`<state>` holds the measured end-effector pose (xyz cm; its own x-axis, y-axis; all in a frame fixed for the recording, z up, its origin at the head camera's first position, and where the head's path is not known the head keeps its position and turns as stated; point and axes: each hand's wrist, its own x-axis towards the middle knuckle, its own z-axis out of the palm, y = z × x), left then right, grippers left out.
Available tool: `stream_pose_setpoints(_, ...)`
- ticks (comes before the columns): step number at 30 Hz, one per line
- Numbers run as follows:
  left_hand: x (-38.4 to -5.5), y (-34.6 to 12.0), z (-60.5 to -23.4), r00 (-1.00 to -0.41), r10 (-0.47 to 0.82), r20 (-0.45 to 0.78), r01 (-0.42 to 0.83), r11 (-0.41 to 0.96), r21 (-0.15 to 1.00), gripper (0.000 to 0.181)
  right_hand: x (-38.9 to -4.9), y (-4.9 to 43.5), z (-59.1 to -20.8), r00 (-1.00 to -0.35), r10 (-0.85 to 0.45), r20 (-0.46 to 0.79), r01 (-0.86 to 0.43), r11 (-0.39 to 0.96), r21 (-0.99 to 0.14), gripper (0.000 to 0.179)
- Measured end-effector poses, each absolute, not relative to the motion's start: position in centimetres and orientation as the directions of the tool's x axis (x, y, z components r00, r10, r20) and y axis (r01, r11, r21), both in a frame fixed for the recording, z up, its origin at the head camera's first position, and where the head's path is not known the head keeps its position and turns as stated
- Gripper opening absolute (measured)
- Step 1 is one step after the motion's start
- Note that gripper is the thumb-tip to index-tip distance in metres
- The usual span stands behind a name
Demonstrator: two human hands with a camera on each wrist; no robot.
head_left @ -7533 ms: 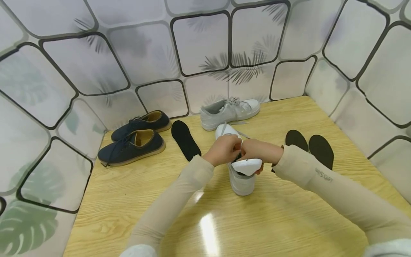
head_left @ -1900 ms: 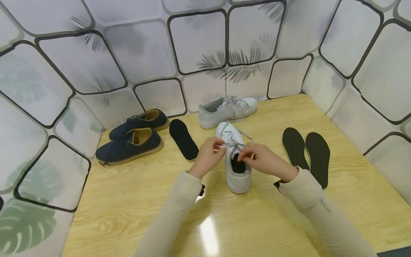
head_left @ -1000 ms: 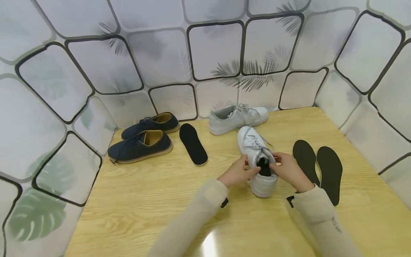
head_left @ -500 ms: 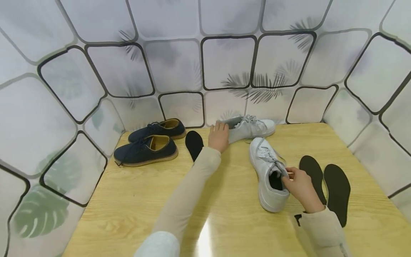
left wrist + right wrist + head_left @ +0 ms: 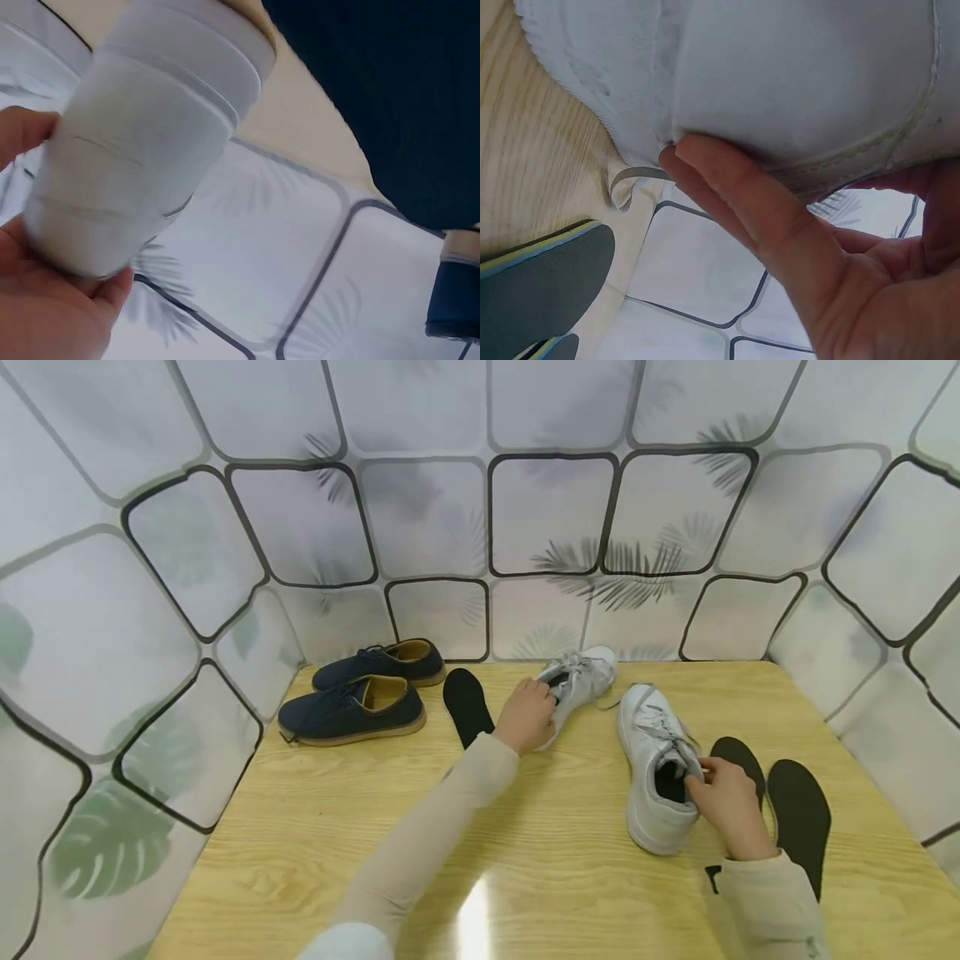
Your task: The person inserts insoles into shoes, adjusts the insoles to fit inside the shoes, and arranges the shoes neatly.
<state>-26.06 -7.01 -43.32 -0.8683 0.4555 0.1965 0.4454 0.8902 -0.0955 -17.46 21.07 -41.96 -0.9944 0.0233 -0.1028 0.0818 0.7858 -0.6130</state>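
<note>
Two white lace-up sneakers are on the wooden table. My left hand (image 5: 527, 717) grips the heel end of the far sneaker (image 5: 596, 672), whose toe points toward the back wall. In the left wrist view, the heel of that far sneaker (image 5: 142, 127) lies between the thumb and fingers. My right hand (image 5: 733, 802) pinches the collar of the near sneaker (image 5: 654, 818), which has a black lining or insole inside its opening. Close up in the right wrist view, the fingers (image 5: 742, 199) lie along the outside of the collar.
A pair of navy shoes (image 5: 352, 714) stands at the left back. One black insole (image 5: 465, 697) lies beside them, partly behind the left forearm. On the right, a pair of dark insoles (image 5: 799, 818) lies near the right hand. A patterned wall (image 5: 435, 610) borders the table (image 5: 337, 827).
Both hands worked at the near sneaker's tongue and laces, then its collar. My left hand has moved to the far sneaker and turned it toe-away. My right hand stays at the near one.
</note>
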Motion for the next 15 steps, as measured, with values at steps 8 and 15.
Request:
stream_pose_setpoints(8,-21.4,-6.9,-43.5,-0.821,0.534,0.201,0.531,0.844,-0.075,0.017,-17.9,21.8,-41.8,-0.997,-0.057,-0.053,-0.015,0.811,-0.584,0.047)
stream_pose_setpoints(15,-18.2,-7.3,-43.1,-0.774,0.607,0.179,0.619,0.785,0.017,0.036,-14.6,17.4,-39.0,-0.921,-0.04,0.386,-0.267,0.787,-0.556,0.036)
